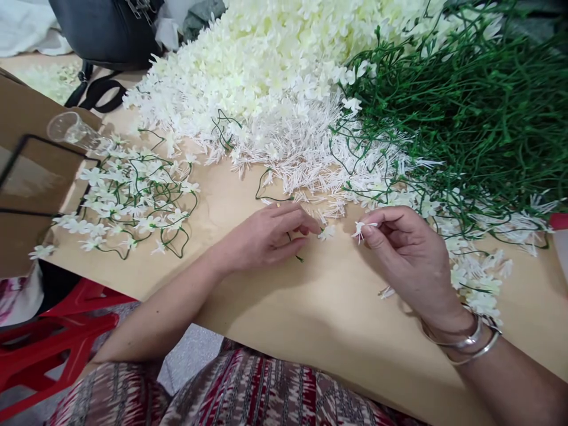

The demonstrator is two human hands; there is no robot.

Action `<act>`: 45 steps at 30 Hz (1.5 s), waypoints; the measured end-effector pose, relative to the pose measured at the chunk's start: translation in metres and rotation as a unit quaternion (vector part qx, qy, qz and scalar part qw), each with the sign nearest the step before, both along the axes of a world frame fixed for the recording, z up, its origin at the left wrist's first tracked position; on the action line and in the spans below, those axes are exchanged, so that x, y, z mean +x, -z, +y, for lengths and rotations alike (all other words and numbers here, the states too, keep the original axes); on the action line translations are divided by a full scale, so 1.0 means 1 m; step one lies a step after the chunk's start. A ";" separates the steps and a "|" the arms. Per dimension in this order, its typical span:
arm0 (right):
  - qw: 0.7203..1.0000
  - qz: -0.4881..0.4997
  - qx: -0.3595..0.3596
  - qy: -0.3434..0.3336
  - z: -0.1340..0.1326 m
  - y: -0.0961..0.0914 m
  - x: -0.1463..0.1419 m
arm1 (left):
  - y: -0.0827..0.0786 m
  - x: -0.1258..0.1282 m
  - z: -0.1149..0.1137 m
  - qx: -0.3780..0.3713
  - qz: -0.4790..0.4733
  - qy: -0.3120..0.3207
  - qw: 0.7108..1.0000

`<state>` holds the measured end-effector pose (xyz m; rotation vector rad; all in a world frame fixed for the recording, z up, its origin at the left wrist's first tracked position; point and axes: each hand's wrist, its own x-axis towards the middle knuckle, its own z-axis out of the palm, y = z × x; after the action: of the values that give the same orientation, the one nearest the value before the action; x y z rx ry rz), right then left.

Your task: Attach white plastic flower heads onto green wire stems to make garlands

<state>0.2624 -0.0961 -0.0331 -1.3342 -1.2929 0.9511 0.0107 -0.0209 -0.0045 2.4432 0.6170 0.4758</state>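
My left hand (266, 236) is closed around a thin green artificial flower stem (300, 258). A white blossom (327, 232) sits at the stem's end by my fingertips, and the other end pokes out below the hand. Between thumb and forefinger, my right hand (406, 257) pinches a small white stamen piece (359, 231) with thin prongs. A short gap separates it from the blossom. Just beyond my hands lie loose white stamen pieces (302, 163) and a bent green stem (266, 195).
White petals (275, 53) are heaped at the back. A tangle of green stems (470, 112) fills the right rear. Assembled flowers (137, 195) lie at left beside a tipped clear plastic cup (73, 130). A black bag (110, 32), cardboard box (31, 165) and red stool (57, 337) are at left.
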 end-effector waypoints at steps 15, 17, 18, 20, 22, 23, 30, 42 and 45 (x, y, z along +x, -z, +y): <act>1.000 0.011 -0.004 -0.027 -0.002 -0.009 0.002 | 0.015 0.019 -0.012 -0.079 -0.154 -0.048 0.984; 0.998 0.031 -0.019 -0.044 -0.003 -0.011 0.002 | 0.017 0.023 -0.016 -0.144 -0.185 -0.085 0.969; 0.998 0.035 -0.023 -0.050 -0.003 -0.011 0.002 | 0.017 0.024 -0.018 -0.178 -0.196 -0.101 0.959; 0.997 0.038 -0.025 -0.066 -0.003 -0.013 0.001 | 0.018 0.025 -0.020 -0.235 -0.206 -0.129 0.941; 0.995 0.041 -0.027 -0.081 -0.002 -0.013 0.000 | 0.019 0.025 -0.021 -0.264 -0.207 -0.143 0.931; 0.995 0.044 -0.032 -0.087 -0.002 -0.014 0.000 | 0.020 0.026 -0.021 -0.264 -0.205 -0.144 0.932; 0.990 0.071 -0.083 -0.093 -0.003 -0.013 -0.003 | 0.020 0.027 -0.020 -0.204 -0.170 -0.110 0.958; 0.985 0.052 -0.134 -0.099 -0.002 -0.019 -0.005 | 0.023 0.025 -0.017 -0.143 -0.184 -0.072 0.970; 0.982 0.047 -0.146 -0.109 -0.001 -0.020 -0.004 | 0.023 0.025 -0.017 -0.128 -0.182 -0.065 0.973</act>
<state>0.2582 -0.0974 -0.0128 -1.3671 -1.2805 1.3827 0.0360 -0.0382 -0.0272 2.0125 0.6363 0.8213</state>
